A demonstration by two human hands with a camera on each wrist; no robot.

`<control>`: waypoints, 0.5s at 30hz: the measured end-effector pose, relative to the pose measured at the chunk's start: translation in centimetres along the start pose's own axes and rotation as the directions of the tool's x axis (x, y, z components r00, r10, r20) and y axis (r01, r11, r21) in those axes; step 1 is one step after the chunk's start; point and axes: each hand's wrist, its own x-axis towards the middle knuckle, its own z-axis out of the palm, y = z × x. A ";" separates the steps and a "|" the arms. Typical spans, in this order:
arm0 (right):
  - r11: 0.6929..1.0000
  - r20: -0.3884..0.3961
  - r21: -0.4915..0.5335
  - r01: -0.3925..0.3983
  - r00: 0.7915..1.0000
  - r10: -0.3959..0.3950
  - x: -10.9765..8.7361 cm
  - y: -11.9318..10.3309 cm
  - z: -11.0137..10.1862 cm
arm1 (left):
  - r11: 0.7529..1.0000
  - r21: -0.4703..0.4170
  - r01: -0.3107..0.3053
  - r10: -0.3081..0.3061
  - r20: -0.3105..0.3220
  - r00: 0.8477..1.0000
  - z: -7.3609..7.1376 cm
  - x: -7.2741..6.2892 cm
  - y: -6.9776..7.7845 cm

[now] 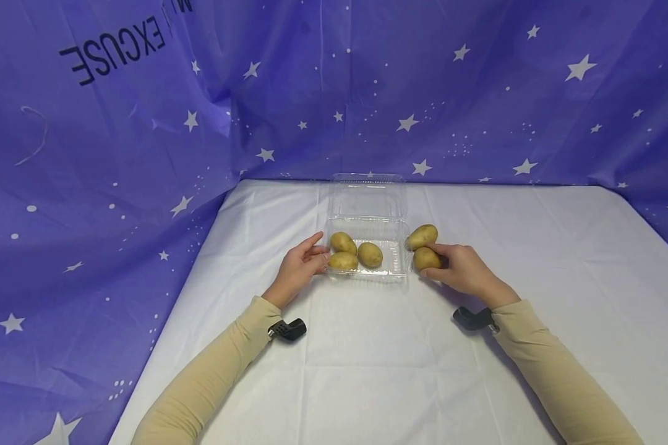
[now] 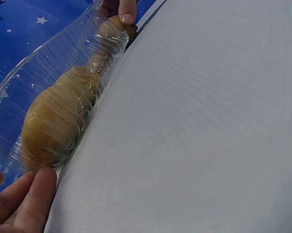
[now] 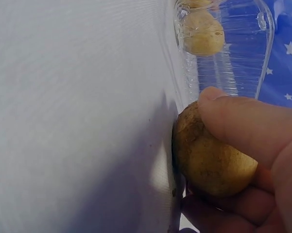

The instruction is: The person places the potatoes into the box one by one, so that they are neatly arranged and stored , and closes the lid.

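A clear plastic clamshell box [image 1: 396,259] stands on the table with its lid [image 1: 367,198] raised at the back. Three potatoes lie inside: one at the back left [image 1: 342,242], one at the front left [image 1: 342,261] and one near the middle [image 1: 370,254]. My left hand [image 1: 299,267] is at the box's left wall, fingertips [image 2: 42,182] right against the plastic. To the right of the box, my right hand [image 1: 463,270] grips a potato [image 3: 211,160] between thumb and fingers. Just behind that one is another potato [image 1: 423,236], also outside the box.
A white cloth [image 1: 367,371] covers the table. Purple fabric with white stars [image 1: 412,93] hangs behind it and along the left side. Dark wrist devices [image 1: 289,330] sit at both sleeve cuffs.
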 end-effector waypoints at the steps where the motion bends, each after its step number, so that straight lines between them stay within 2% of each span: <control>1: 1.000 -0.001 0.000 0.006 1.000 -0.006 0.0 0.0 0.0 | 1.000 -0.001 0.000 0.000 0.000 1.000 0.0 0.0 0.0; 7: 0.999 -0.015 -0.007 0.036 0.999 -0.036 0.0 0.3 0.1 | 1.000 -0.007 -0.005 0.005 0.003 1.000 0.0 0.1 -0.1; 15: 1.000 -0.002 -0.010 0.011 1.000 -0.011 0.1 0.5 0.1 | 1.000 -0.011 0.000 0.000 0.016 1.000 -0.1 0.0 -0.2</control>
